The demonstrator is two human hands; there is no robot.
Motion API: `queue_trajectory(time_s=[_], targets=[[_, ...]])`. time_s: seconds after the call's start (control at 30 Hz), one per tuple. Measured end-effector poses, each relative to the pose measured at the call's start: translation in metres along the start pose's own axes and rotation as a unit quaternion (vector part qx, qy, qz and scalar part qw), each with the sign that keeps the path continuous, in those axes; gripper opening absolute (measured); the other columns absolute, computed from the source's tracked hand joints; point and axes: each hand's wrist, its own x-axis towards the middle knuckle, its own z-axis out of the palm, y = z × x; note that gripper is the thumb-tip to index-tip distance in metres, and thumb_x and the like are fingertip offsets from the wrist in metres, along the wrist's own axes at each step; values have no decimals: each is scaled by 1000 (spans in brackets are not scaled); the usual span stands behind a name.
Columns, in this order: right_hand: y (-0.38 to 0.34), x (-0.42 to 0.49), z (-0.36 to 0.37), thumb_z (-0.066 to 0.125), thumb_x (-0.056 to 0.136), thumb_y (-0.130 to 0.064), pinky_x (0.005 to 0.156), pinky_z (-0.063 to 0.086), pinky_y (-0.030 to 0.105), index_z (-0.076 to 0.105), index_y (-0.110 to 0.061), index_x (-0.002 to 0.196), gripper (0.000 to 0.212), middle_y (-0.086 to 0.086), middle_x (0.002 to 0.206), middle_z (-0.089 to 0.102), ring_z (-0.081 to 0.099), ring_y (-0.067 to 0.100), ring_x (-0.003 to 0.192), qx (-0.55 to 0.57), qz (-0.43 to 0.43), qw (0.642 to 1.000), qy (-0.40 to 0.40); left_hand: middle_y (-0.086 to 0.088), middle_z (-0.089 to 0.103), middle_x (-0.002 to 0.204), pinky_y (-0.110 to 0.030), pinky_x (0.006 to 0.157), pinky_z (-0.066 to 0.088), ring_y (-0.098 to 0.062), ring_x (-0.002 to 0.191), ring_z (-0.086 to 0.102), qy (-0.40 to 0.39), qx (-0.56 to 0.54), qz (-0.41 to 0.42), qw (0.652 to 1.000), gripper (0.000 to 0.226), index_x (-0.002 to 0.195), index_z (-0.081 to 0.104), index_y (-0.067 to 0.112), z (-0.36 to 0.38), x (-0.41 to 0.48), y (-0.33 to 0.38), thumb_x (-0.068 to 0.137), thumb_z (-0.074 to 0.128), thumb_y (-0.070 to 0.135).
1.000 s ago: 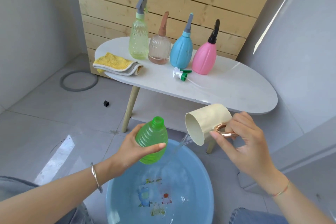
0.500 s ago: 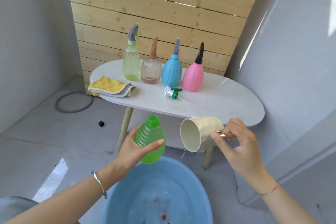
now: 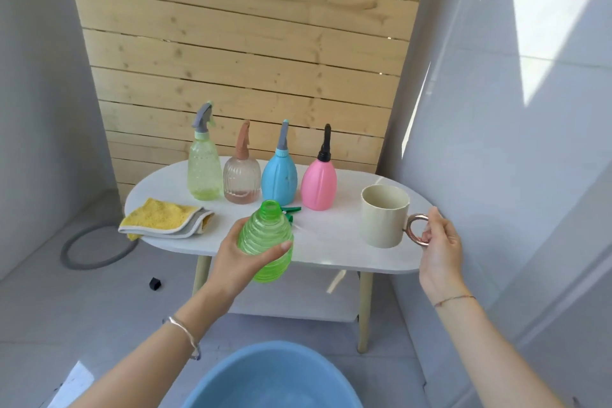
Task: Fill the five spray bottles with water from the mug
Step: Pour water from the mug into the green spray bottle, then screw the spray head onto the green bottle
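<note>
**Mug set down, green bottle kept upright**

The left grip (image 3: 240, 260) wraps the uncapped green bottle (image 3: 266, 242), upright before the worktop's (image 3: 344, 252) front edge, likely so nothing spills. The right grip (image 3: 440, 242) pinches the ring handle of the mug (image 3: 384, 219), which stands near the worktop's right end. The spray head (image 3: 293, 209) lies just behind the bottle.

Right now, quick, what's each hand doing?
Left hand: holding the green bottle.
Right hand: pinching the mug by its handle.
</note>
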Motion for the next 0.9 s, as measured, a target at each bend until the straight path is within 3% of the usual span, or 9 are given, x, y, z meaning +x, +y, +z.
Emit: queue_trajectory(time_s=[0.1, 0.2, 0.3, 0.4, 0.5, 0.6, 0.7, 0.8, 0.9], targets=[[15, 14, 1, 53, 97, -31, 64, 26, 22, 36, -19, 61, 41, -1, 63, 31, 30, 11, 59, -12, 44, 998, 43, 9, 71, 100, -5, 64, 46, 10, 78, 65, 11, -18, -6, 1000, 58, 107, 60, 28, 10, 11, 2, 60, 94, 29], [31, 23, 0, 51, 98, -32, 62, 25, 22, 36, -17, 63, 41, -1, 64, 32, 30, 11, 61, -18, 79, 995, 62, 8, 71, 104, -15, 72, 47, -2, 93, 67, 17, -32, -14, 999, 76, 110, 60, 29, 20, 21, -1, 42, 87, 51], [45, 29, -4, 50, 98, -34, 63, 27, 22, 37, -16, 64, 40, -1, 66, 36, 33, 13, 62, -46, 98, 991, 72, 7, 71, 106, -20, 77, 48, -9, 99, 67, 24, -34, -17, 999, 89, 115, 61, 27, 28, 27, -7, 35, 83, 58], [51, 32, -9, 50, 98, -34, 75, 34, 23, 46, -16, 68, 35, -3, 72, 47, 42, 14, 74, -80, 117, 989, 51, 6, 72, 106, -26, 82, 51, -10, 99, 68, 24, -31, -11, 999, 91, 117, 61, 25, 31, 32, -10, 35, 83, 59], [50, 29, -13, 49, 99, -33, 89, 32, 28, 57, -14, 90, 22, -1, 96, 59, 48, 16, 91, -123, 137, 982, 28, 6, 71, 107, -24, 79, 49, -10, 100, 67, 19, -26, -13, 999, 93, 118, 60, 25, 33, 38, -12, 35, 83, 59], [41, 23, -8, 54, 96, -33, 86, 33, 24, 55, -16, 108, 21, 1, 122, 50, 49, 14, 103, -137, 98, 985, 25, 5, 71, 108, -26, 81, 49, -12, 101, 67, 27, -30, -10, 999, 94, 119, 59, 25, 30, 40, -13, 35, 83, 59], [25, 9, 10, 59, 94, -28, 79, 34, 12, 56, -24, 109, 16, -11, 121, 45, 47, 0, 109, -136, -9, 991, -4, 7, 70, 108, -25, 79, 49, -11, 101, 66, 36, -35, -12, 999, 94, 119, 59, 27, 25, 43, -15, 35, 84, 60], [18, -9, 39, 62, 92, -22, 85, 34, 4, 57, -28, 110, 19, -22, 114, 52, 46, -13, 108, -158, -106, 976, -104, 8, 70, 106, -21, 77, 48, -7, 100, 66, 44, -37, -9, 998, 92, 117, 59, 28, 20, 48, -13, 34, 83, 60], [32, -14, 69, 63, 90, -15, 88, 34, 6, 60, -24, 113, 25, -16, 116, 57, 51, -1, 112, -227, -113, 942, -219, 8, 71, 106, -23, 82, 50, -6, 98, 66, 49, -43, -9, 998, 89, 115, 60, 27, 17, 55, -11, 37, 88, 59]])
